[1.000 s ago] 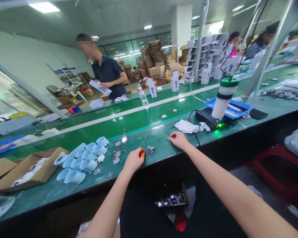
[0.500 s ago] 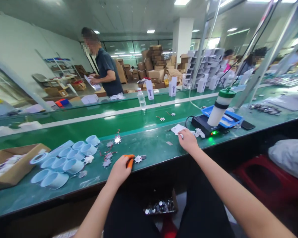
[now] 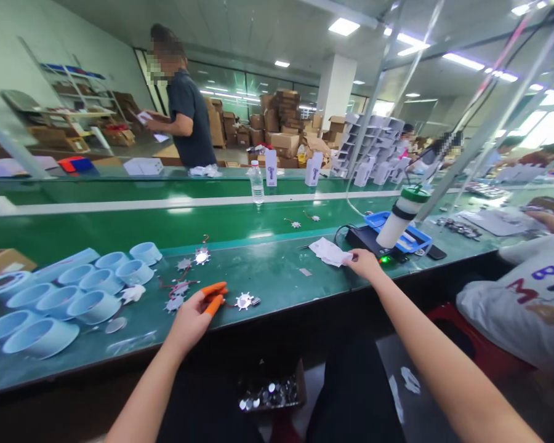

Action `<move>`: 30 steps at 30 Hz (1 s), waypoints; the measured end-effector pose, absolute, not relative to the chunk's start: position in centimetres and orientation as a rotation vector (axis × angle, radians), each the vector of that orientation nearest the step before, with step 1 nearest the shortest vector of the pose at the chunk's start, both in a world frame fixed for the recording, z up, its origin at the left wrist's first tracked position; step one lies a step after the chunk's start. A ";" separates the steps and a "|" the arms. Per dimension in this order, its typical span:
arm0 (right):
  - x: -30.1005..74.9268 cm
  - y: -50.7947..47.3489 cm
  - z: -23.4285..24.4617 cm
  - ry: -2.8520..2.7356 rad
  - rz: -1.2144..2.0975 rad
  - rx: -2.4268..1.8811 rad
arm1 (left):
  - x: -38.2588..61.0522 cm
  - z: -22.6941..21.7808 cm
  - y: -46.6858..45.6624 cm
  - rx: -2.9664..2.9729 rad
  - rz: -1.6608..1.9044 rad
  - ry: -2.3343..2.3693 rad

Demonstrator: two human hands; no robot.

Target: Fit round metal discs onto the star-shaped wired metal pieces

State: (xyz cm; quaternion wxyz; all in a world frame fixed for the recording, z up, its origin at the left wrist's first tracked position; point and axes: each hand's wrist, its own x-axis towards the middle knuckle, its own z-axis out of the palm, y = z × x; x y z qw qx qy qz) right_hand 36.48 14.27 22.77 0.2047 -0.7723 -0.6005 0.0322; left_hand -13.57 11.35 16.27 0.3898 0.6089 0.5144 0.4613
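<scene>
Along the near edge of the desk (image 3: 277,284), as we see it in the head view, our left grip (image 3: 189,326) wears orange covers on its fingers, which curl beside a star-shaped metal part (image 3: 244,301). This part lies flat just right of those fingertips, with a small dark piece (image 3: 256,301) against its right side. A thin reddish wire leads from it toward the fingers, but we cannot tell whether they pinch the wire or merely rest near it.

Well to the right, our right grip (image 3: 366,266) has its fingertips drawn together at the right corner of some crumpled white paper (image 3: 327,252). They reach that corner, yet we cannot tell whether they grasp anything. Between the two grips, nearer the right one, we have a small grey rectangle (image 3: 305,272) lying flat.

Just beyond and left of the left grip sit more star-shaped parts (image 3: 174,303) with red wires; farther left stand light blue cups (image 3: 95,306), with a silvery disc (image 3: 116,325) on the near side of them. Behind the right grip we see a black box (image 3: 362,242) with a lit green light, and a white cylinder (image 3: 392,226) with a green lid. Beyond both grips, a clear bottle (image 3: 257,184) stands upright, and past it, to the left, a person in a dark shirt (image 3: 191,117) holds something pale.
</scene>
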 end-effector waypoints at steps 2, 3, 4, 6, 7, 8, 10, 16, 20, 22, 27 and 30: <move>36.1 14.1 22.8 -1.618 0.071 -2.109 | -13.5 16.6 11.1 1.473 1.194 1.282; 35.8 14.0 23.0 -1.575 0.046 -2.043 | -13.4 16.7 11.0 1.457 1.206 1.273; 35.4 13.8 23.3 -1.532 0.021 -1.945 | -13.2 16.8 10.9 1.451 1.216 1.266; 34.2 13.2 24.0 -1.490 -0.004 -1.690 | -13.1 16.9 10.7 1.462 1.222 1.257; 33.3 12.7 24.5 -1.512 -0.005 -1.565 | -13.0 16.9 10.7 1.473 1.219 1.256; 32.3 12.1 24.9 -1.570 -0.001 -1.460 | -12.9 16.8 10.6 1.484 1.215 1.256; 29.7 10.8 25.7 -1.738 0.024 -1.297 | -12.9 16.7 10.6 1.498 1.210 1.252; 20.4 8.1 25.3 -1.931 0.519 -1.102 | -12.9 16.6 10.5 1.450 1.231 1.228; 16.0 8.8 24.2 -1.674 0.869 -1.174 | -12.8 16.7 10.3 1.439 1.263 1.206; 14.9 9.5 23.9 -1.501 0.956 -1.174 | -12.8 16.8 10.2 1.435 1.270 1.198; 13.8 10.1 23.4 -1.472 0.971 -1.170 | -12.6 17.1 10.0 1.437 1.282 1.184; 13.6 9.4 23.1 -1.747 0.924 -1.208 | -12.6 17.2 10.0 1.458 1.269 1.189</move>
